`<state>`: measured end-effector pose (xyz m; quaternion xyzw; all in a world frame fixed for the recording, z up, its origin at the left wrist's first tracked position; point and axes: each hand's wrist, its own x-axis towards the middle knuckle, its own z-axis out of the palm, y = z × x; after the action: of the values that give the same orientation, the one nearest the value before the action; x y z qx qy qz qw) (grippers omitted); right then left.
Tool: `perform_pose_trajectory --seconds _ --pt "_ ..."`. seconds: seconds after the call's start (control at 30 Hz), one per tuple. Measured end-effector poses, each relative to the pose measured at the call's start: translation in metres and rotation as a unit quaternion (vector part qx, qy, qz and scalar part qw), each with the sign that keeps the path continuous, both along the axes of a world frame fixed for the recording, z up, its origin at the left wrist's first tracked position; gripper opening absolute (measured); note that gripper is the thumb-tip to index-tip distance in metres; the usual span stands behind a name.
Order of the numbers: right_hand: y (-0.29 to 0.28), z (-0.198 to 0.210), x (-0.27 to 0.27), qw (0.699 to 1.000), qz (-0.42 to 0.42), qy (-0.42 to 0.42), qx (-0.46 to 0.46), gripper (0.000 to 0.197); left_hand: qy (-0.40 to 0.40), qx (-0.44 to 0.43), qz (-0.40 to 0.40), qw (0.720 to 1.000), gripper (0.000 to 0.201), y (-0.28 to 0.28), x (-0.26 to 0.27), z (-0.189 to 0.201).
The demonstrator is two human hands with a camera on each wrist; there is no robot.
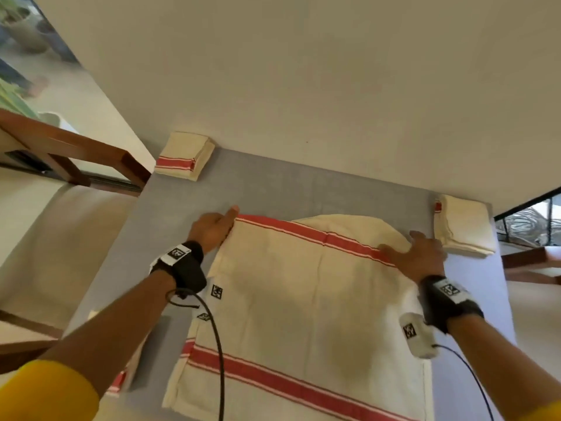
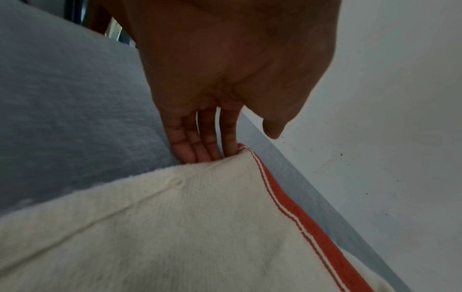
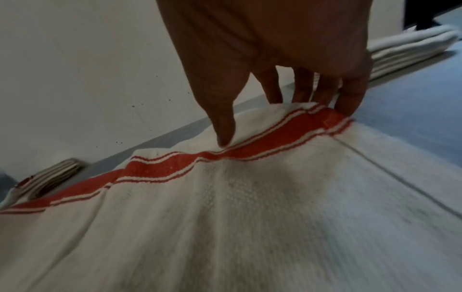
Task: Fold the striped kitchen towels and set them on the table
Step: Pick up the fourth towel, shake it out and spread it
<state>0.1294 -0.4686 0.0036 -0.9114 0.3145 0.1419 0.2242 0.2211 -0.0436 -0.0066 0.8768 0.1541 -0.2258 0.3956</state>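
Towel in hand: a cream woven kitchen towel with red stripes (image 1: 303,299) lies spread on the grey cloth-covered table (image 1: 273,183), between the two arms, its near red band toward the person and its far red band toward the white wall (image 1: 303,71).
Key relation: the far striped edge runs left to right, from the fingers of one hand to those of the other; the rest of the towel lies back toward the person. By my reading the coming fold draws this edge toward the near band.
Left hand (image 1: 212,227): at the far left corner, fingers (image 2: 190,146) nearly straight and tucked at the towel's edge, thumb lifted clear; whether they pinch it I cannot tell.
Right hand (image 1: 420,253): at the far right corner, fingers (image 3: 350,100) curled behind the bunched red edge, thumb pressing down on the cloth.
Nearer hand: neither; each has its own corner.
Count: one spread towel; one folded stack far left (image 1: 185,156), one far right (image 1: 464,229); a further striped piece at the near left edge (image 1: 118,384), partly hidden.
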Motion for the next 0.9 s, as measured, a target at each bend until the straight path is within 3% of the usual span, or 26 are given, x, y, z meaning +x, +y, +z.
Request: perform_pose_trajectory --seconds 0.07,0.17,0.2,0.3,0.37,0.47,0.57,0.67,0.77,0.9 --pt "-0.008 -0.010 0.021 0.999 0.048 0.017 0.010 0.074 0.003 -0.011 0.011 1.000 0.072 -0.009 0.015 -0.012" --pt "-0.011 -0.008 0.028 0.991 0.125 0.044 0.012 0.045 0.054 -0.046 0.012 0.997 0.087 -0.014 0.026 -0.015" --pt "-0.013 -0.005 0.028 0.990 0.135 0.049 0.008 0.040 0.067 -0.059 0.008 0.996 0.083 -0.015 0.028 -0.012" --pt "-0.019 0.013 0.035 0.988 0.142 0.044 0.031 0.028 0.034 -0.104 -0.014 0.994 0.042 -0.015 0.038 0.006" --pt "-0.026 0.027 0.039 0.987 0.148 -0.007 0.064 0.024 -0.021 -0.157 -0.044 0.986 0.038 -0.012 0.041 0.023" --pt "-0.040 0.038 0.037 0.972 0.129 -0.159 0.112 0.022 -0.086 -0.195 -0.065 0.975 0.037 -0.003 0.045 0.031" --pt "-0.053 0.025 0.039 0.965 0.070 -0.226 0.111 0.024 -0.137 -0.133 -0.092 0.977 0.041 0.001 0.057 0.024" --pt "-0.056 0.009 0.038 0.965 -0.015 -0.248 0.078 0.055 -0.255 0.063 -0.149 0.953 0.054 -0.008 0.056 0.011" --pt "-0.041 0.003 0.024 0.951 -0.060 -0.293 0.076 0.054 -0.330 0.105 -0.261 0.901 0.054 -0.041 0.011 0.001" --pt "-0.021 -0.009 -0.006 0.964 -0.100 -0.228 0.091 0.022 -0.306 0.014 -0.405 0.861 0.042 -0.111 -0.121 -0.023"
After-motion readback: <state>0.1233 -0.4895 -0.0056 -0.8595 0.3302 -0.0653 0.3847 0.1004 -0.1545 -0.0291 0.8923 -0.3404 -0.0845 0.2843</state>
